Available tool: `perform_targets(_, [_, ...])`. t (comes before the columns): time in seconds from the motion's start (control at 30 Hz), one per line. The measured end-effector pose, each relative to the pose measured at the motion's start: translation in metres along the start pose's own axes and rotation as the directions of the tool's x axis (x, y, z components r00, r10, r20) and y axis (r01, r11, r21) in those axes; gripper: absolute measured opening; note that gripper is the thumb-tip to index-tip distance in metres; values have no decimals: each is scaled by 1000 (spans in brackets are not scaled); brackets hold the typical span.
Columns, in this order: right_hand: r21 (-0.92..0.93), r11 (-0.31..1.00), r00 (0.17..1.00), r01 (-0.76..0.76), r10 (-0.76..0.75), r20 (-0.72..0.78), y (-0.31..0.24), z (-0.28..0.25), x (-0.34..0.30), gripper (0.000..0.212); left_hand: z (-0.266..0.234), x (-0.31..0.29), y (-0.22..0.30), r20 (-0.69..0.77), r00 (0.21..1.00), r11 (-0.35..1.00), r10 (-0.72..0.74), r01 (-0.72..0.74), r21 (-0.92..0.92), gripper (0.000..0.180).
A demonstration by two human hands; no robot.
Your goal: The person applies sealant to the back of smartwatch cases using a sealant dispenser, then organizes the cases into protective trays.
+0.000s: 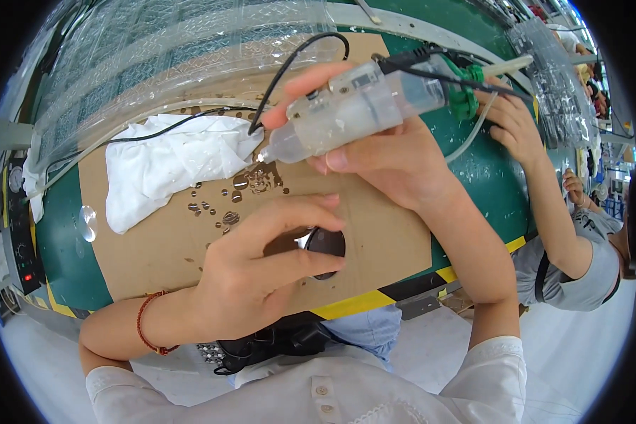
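My right hand (pixel 410 159) is wrapped round a translucent dispensing syringe (pixel 353 116) with a green cap adapter (pixel 463 88) at its back end. The syringe lies nearly level above the cardboard, its pale tip pointing left. A black cable and a clear hose run from it. Below and to the left, my left hand (pixel 244 265) grips a small dark round piece (pixel 326 252) between thumb and fingers, with its round face turned right. Brown cardboard (pixel 389 233) lies beneath both hands. Wet-looking dark drops (pixel 231 218) dot it near a crumpled white cloth (pixel 169 162).
Clear textured plastic packaging (pixel 169 56) covers the far left of the green table (pixel 491 201). A black control box (pixel 25 247) with a red light stands at the left. A clear disc (pixel 87 223) lies near it. At the right sits another person (pixel 579 237), one arm reaching over the table.
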State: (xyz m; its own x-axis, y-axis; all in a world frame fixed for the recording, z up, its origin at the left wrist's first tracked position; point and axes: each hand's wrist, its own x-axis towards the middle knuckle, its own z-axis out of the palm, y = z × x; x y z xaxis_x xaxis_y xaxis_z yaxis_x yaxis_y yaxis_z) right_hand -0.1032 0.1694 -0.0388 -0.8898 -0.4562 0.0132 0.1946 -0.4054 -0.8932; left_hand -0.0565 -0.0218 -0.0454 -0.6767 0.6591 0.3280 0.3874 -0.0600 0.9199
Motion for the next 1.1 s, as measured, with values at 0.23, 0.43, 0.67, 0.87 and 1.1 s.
perform_targets(0.23, [135,990,999,34,-34,-4,4,-7,0,57,0,4,7,192,979,940,68,-127,316,31])
perform_targets(0.43, [190,980,999,53,-51,-15,6,-5,-2,48,3,4,6,194,977,940,86,-144,310,31])
perform_targets(0.67, [17,993,992,119,-120,46,10,-2,0,41,2,6,3,171,969,895,180,-233,380,26])
perform_targets(0.87, [-8,994,994,107,-107,17,10,-1,0,41,2,5,5,61,992,919,108,-123,374,18])
perform_targets(1.1, [2,995,995,99,-99,9,6,0,0,43,0,6,6,-27,994,930,107,-90,357,13])
